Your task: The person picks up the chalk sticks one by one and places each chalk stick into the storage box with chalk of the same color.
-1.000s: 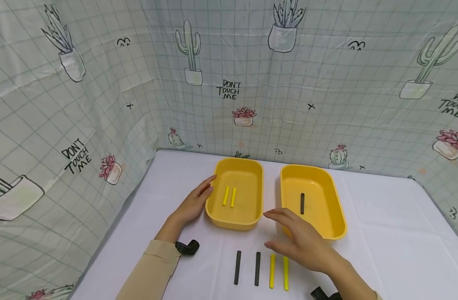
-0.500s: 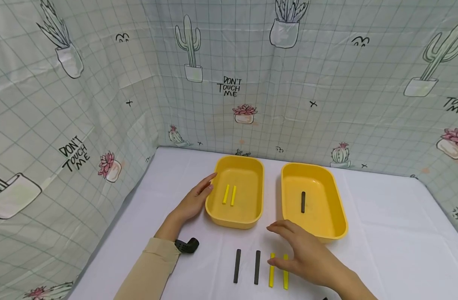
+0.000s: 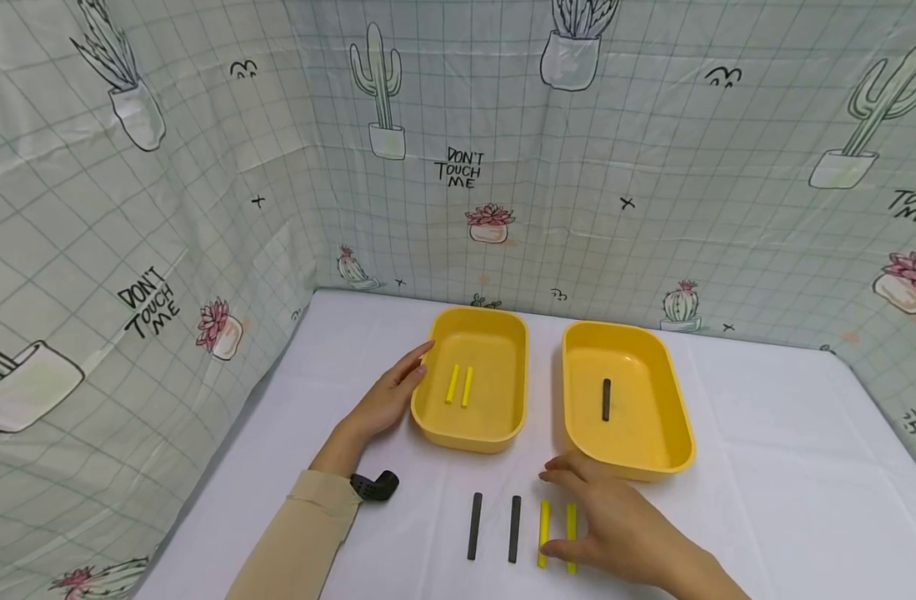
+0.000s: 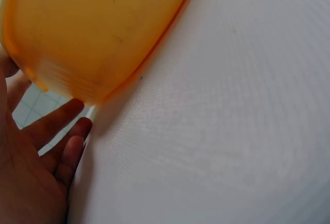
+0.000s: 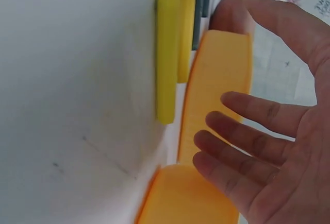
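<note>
My left hand rests with extended fingers against the left side of the left yellow tray; in the left wrist view its fingertips are at the tray wall. Inside that tray lie two short yellow sticks. My right hand hovers over the near row, fingers spread and nothing between them. Below it are two yellow sticks, a left one and a right one, the latter partly behind the thumb. The right wrist view shows a yellow stick beside the spread fingers.
Left of the yellow sticks lie two dark grey sticks on the white cloth. The right yellow tray holds one dark stick. A cactus-print curtain stands behind the table.
My right hand has moved from beside the right tray toward the near edge, its thumb now over the yellow sticks. The left hand stays at the left tray.
</note>
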`<control>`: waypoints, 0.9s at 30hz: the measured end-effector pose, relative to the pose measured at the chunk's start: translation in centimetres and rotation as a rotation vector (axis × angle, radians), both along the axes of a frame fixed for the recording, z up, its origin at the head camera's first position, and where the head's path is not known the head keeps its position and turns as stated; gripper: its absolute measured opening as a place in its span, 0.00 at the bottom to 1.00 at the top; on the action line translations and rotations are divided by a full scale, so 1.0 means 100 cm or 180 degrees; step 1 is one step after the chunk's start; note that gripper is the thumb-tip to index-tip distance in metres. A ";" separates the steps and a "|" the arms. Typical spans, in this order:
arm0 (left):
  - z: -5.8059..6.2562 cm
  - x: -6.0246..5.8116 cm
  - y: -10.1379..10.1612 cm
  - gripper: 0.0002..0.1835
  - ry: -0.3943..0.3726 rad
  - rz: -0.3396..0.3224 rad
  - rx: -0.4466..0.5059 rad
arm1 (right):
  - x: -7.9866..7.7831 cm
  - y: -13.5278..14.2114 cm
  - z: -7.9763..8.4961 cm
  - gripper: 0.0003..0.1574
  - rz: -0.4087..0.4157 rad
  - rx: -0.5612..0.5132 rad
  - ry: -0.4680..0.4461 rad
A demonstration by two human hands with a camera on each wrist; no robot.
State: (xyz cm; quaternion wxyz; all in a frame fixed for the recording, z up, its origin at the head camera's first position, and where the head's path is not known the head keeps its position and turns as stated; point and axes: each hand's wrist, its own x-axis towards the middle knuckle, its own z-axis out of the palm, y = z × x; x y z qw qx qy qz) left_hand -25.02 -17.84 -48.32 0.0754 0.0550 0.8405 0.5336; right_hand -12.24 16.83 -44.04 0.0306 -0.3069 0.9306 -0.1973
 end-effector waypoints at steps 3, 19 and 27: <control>0.000 -0.001 -0.001 0.25 0.0020 -0.0009 0.0014 | 0.001 0.000 -0.002 0.49 -0.0004 0.0115 0.0022; 0.000 -0.003 -0.001 0.25 0.0003 -0.0066 0.0033 | 0.005 -0.005 -0.015 0.56 -0.0175 0.0526 -0.0310; -0.003 -0.003 -0.004 0.25 -0.0009 -0.0009 0.0019 | 0.002 -0.010 -0.018 0.55 -0.0163 0.0624 -0.0475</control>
